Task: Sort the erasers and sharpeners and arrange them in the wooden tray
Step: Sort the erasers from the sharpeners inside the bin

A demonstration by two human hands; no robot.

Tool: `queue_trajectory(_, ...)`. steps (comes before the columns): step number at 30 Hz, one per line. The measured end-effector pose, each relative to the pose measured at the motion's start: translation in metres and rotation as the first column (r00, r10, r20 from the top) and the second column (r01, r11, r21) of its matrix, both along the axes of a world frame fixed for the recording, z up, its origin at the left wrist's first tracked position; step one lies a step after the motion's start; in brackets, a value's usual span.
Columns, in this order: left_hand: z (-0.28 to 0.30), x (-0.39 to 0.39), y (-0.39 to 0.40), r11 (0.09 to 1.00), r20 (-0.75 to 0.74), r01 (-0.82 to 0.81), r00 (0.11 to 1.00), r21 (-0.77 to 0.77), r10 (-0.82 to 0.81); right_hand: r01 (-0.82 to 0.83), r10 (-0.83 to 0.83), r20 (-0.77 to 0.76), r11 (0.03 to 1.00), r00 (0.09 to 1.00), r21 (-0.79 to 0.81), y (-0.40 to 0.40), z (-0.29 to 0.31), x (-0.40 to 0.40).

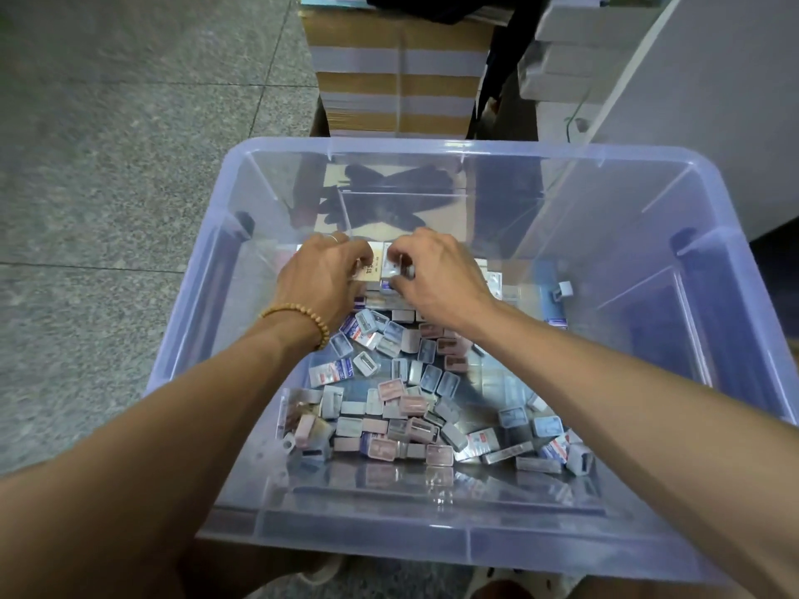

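Note:
A clear bluish plastic bin (432, 538) holds a loose heap of several small erasers and sharpeners (410, 408) in blue, pink and white. Both my hands reach deep into the bin's far half. My left hand (322, 278), with a bead bracelet at the wrist, grips a white rectangular eraser (375, 263) with printing on it. My right hand (436, 278) pinches a small clear-wrapped piece (394, 270) right beside it. Neat rows of pieces (493, 278) lie under and behind the hands, partly hidden. No wooden tray shows.
A stack of taped cardboard boxes (397, 67) stands behind the bin. White boxes and a white panel (691, 101) fill the upper right. Grey speckled floor (108, 166) lies to the left. One lone sharpener (564, 290) sits near the bin's right wall.

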State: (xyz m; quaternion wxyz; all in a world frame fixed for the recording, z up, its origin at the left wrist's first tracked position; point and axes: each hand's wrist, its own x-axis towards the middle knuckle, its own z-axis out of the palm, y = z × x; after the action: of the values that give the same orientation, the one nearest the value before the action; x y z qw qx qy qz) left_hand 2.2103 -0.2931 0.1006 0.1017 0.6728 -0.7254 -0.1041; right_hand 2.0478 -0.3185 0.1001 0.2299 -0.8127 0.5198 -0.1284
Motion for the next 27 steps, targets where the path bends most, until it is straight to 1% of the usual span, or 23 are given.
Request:
queue_trajectory(2, 0.000, 0.001, -0.003, 1.000, 0.026, 0.004, 1.000, 0.000, -0.004, 0.007, -0.007, 0.016, 1.000, 1.000, -0.007, -0.001, -0.003, 0.001)
queue_trajectory(7, 0.002, 0.000, -0.002, 1.000, 0.068, 0.006, 0.998, 0.011, -0.006, -0.042, 0.042, -0.013, 0.999, 0.999, 0.022, -0.003, 0.000, -0.003)
queue_trajectory(11, 0.019, -0.002, -0.003, 0.988, 0.099, 0.020, 0.995, 0.151, -0.035, -0.134, 0.140, -0.056, 0.986, 0.989, 0.097, -0.003, 0.011, -0.013)
queue_trajectory(15, 0.037, -0.004, 0.015, 0.969, 0.226, 0.087, 0.964, 0.232, -0.140, -0.175, 0.176, -0.006, 0.981, 0.984, 0.088, 0.013, 0.024, -0.026)
queue_trajectory(17, 0.038, -0.007, 0.031, 0.916, 0.268, 0.139, 0.930, 0.377, -0.251, -0.222, 0.231, -0.034, 0.961, 0.972, 0.167, 0.023, 0.025, -0.033)
queue_trajectory(19, 0.030, -0.009, 0.042, 0.807, 0.286, 0.150, 0.885, 0.571, -0.367, -0.276, 0.329, -0.127, 0.907, 0.936, 0.317, 0.029, 0.020, -0.041)
queue_trajectory(21, 0.018, -0.008, 0.048, 0.684, 0.300, 0.091, 0.852, 0.724, -0.430, -0.283, 0.406, -0.201, 0.846, 0.892, 0.452, 0.032, 0.011, -0.048)
queue_trajectory(22, 0.012, -0.007, 0.049, 0.635, 0.302, 0.060, 0.842, 0.770, -0.447, -0.273, 0.423, -0.219, 0.825, 0.879, 0.495, 0.032, 0.006, -0.052)
queue_trajectory(24, 0.002, -0.008, 0.050, 0.567, 0.290, 0.020, 0.843, 0.824, -0.452, -0.235, 0.410, -0.227, 0.806, 0.883, 0.543, 0.032, -0.001, -0.059)
queue_trajectory(27, -0.007, -0.010, 0.051, 0.513, 0.267, 0.006, 0.848, 0.858, -0.458, -0.195, 0.389, -0.222, 0.784, 0.894, 0.589, 0.032, -0.007, -0.068)
